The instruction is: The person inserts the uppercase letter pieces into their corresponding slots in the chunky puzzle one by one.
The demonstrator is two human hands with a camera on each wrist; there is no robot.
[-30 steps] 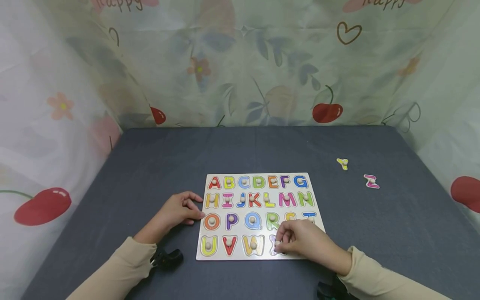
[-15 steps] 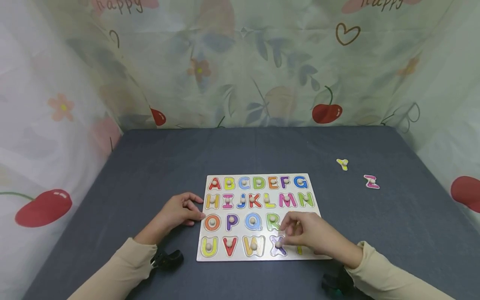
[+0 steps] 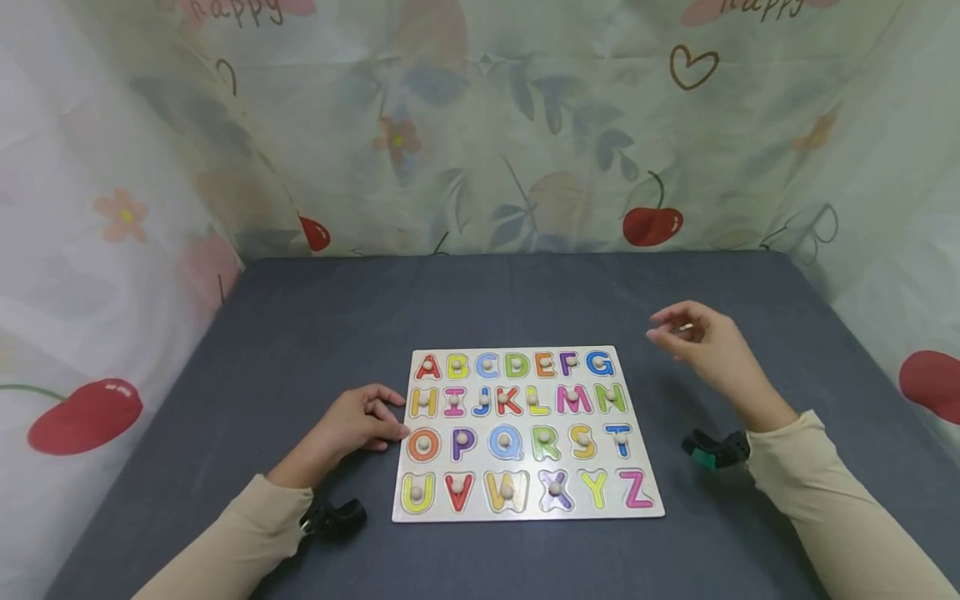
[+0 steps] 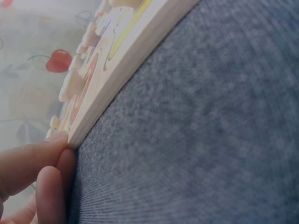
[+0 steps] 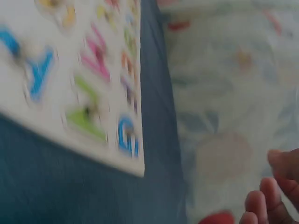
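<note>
The alphabet puzzle board (image 3: 525,512) lies flat, its letter pieces topped with pale knobs. The X piece (image 3: 557,492) sits in the bottom row; beside it the yellow Y recess (image 3: 594,490) and pink Z recess (image 3: 636,489) show no knobs. My left hand (image 3: 352,429) touches the board's left edge with thumb and fingertip. Beyond the board's far right corner, my right hand (image 3: 701,346) is over the place where the loose letters lay, thumb and fingers apart. A pale sliver shows between those fingers; the loose Y and Z pieces are otherwise hidden. The right wrist view shows nothing between the fingers.
A dark grey cloth covers the table (image 3: 450,300). Patterned curtains (image 3: 480,125) stand behind it and at both sides. Black wrist straps (image 3: 333,518) are on both forearms.
My right hand has let go of the X piece on the board and moved up and right, over the loose letters. My left hand has stayed at the board's edge.
</note>
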